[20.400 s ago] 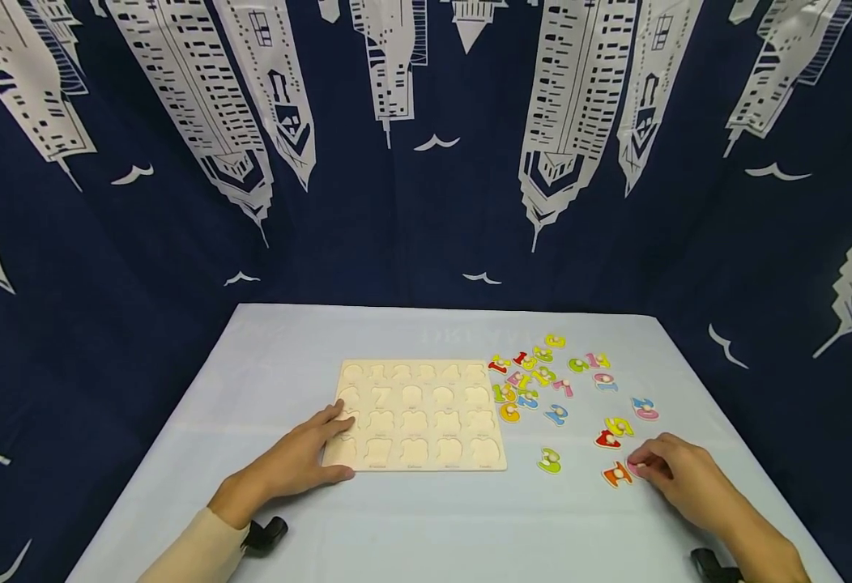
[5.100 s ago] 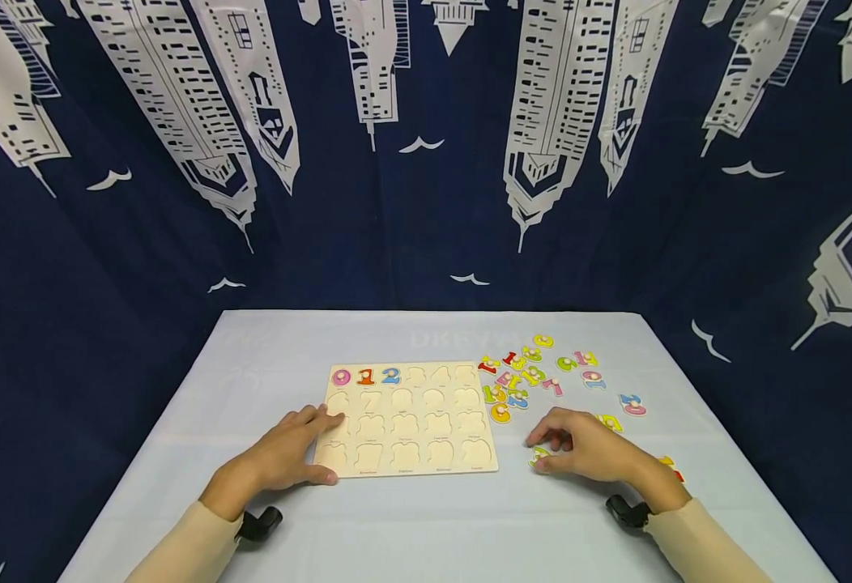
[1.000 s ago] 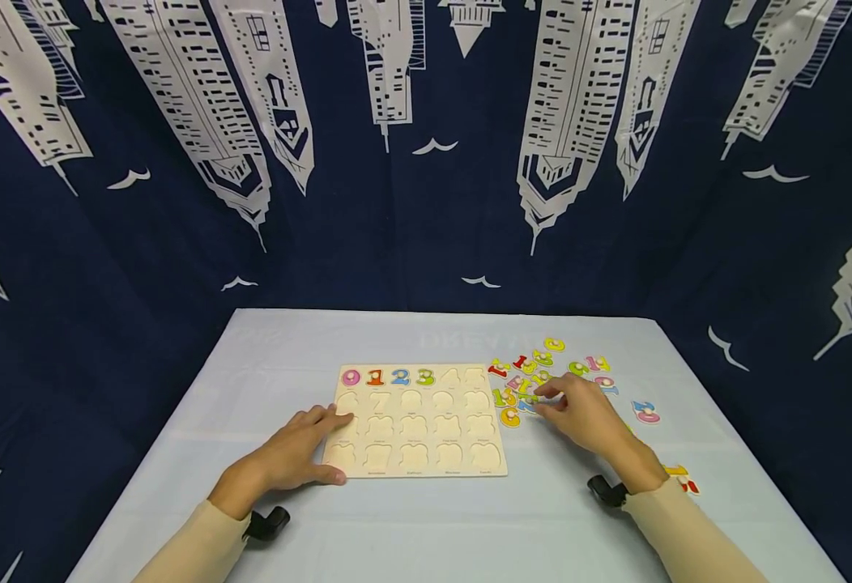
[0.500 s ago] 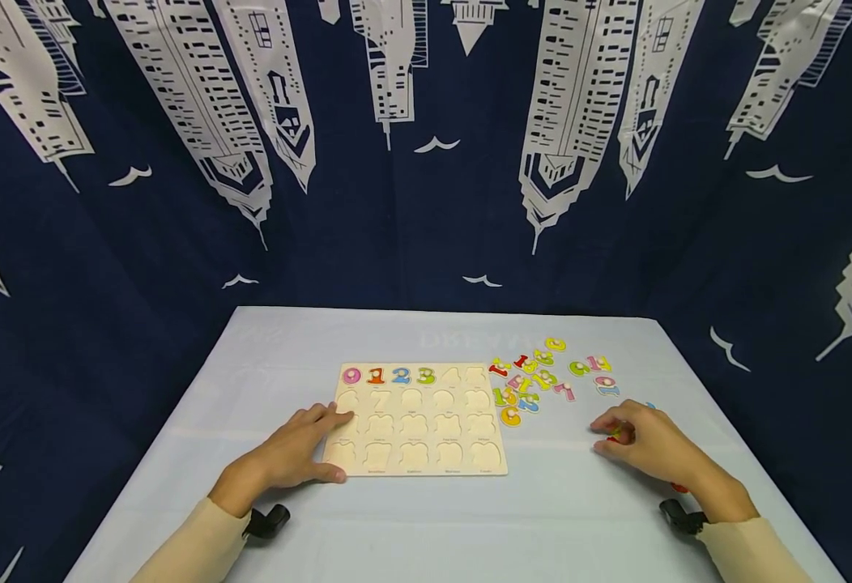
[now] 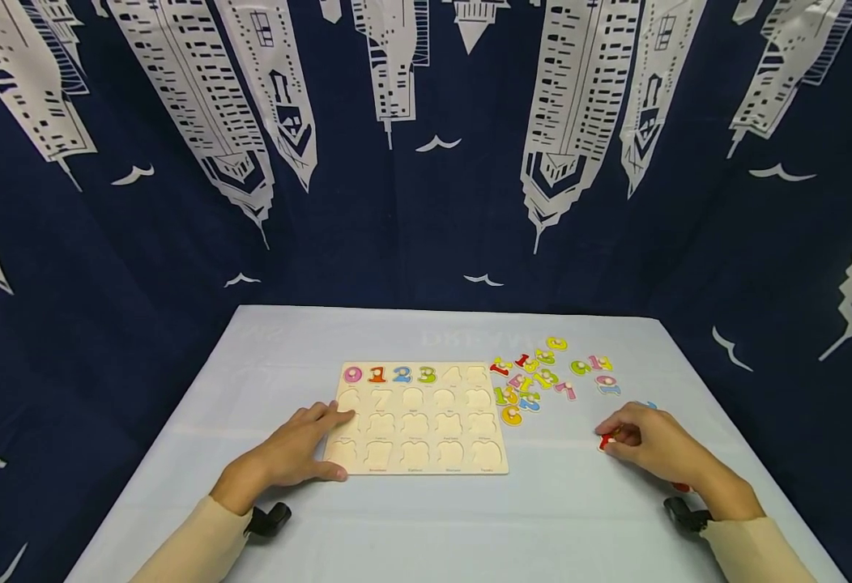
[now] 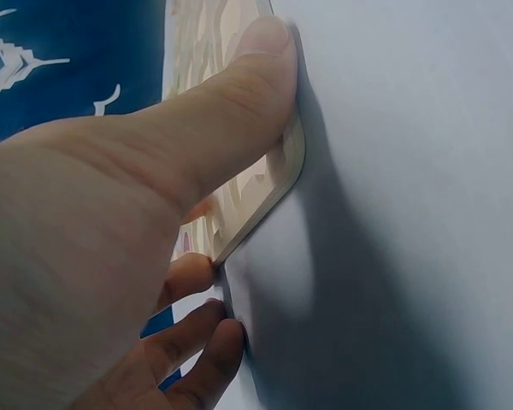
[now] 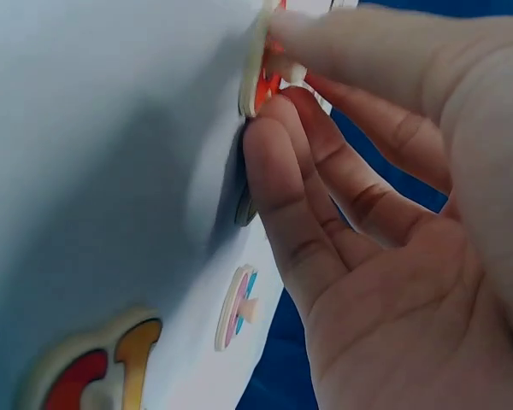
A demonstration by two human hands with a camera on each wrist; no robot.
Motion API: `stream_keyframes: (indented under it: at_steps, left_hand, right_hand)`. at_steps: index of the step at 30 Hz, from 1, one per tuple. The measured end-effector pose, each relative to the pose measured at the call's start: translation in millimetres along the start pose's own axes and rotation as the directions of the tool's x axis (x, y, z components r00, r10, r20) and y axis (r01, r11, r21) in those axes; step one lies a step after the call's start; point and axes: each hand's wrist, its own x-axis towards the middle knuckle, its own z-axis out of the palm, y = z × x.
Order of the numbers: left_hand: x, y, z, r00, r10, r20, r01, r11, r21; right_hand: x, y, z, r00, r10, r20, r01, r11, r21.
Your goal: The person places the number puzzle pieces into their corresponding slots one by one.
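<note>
My left hand (image 5: 287, 449) rests on the left edge of a wooden number puzzle board (image 5: 415, 465), fingers extended and thumb at the front corner. The left wrist view shows that thumb (image 6: 256, 68) pressed along the board's edge. Four recesses' worth of the top row hold number pieces: a pink 0 (image 5: 353, 375), an orange-red 1 (image 5: 377, 375), a blue 2 (image 5: 402, 374) and a green 3 (image 5: 427, 374). To the right, my right hand (image 5: 666, 449) pinches a red number piece (image 5: 604, 442) between thumb and fingertips; its knob shows in the right wrist view.
Several loose number pieces lie clustered right of the board, including a yellow-orange one (image 5: 511, 415), a pink 7 (image 5: 565, 390) and a pink-and-blue one (image 5: 607, 385). A red-and-orange piece (image 7: 103, 371) lies near the right wrist. A dark patterned cloth (image 5: 397, 243) hangs behind the table.
Since 20.4 s ago, 0, 1, 2 and 3 have entered the board. Within the last second, my right hand moved right from the loose cluster and took the red piece; my left hand stayed.
</note>
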Motion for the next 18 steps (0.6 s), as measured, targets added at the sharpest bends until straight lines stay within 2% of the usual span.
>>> stream_keyframes:
  at_steps: [7, 15, 18]
  left_hand:
    - [0.6, -0.2, 0.1, 1.000, 0.001, -0.003, -0.001, 1.000, 0.002]
    - [0.2, 0.0, -0.1, 1.000, 0.005, 0.002, -0.005, 1.000, -0.006]
    - [0.5, -1.1, 0.0, 1.000, 0.003, 0.001, -0.002, 1.000, -0.010]
  right_hand:
    - [5.5, -3.8, 2.4, 1.000, -0.009, 0.000, 0.009, 1.000, 0.004]
    - [7.4, -8.1, -2.3, 0.997, -0.034, 0.067, 0.032, 0.999, 0.025]
    - [9.6, -10.3, -2.4, 0.997, -0.044, 0.065, 0.044, 0.999, 0.010]
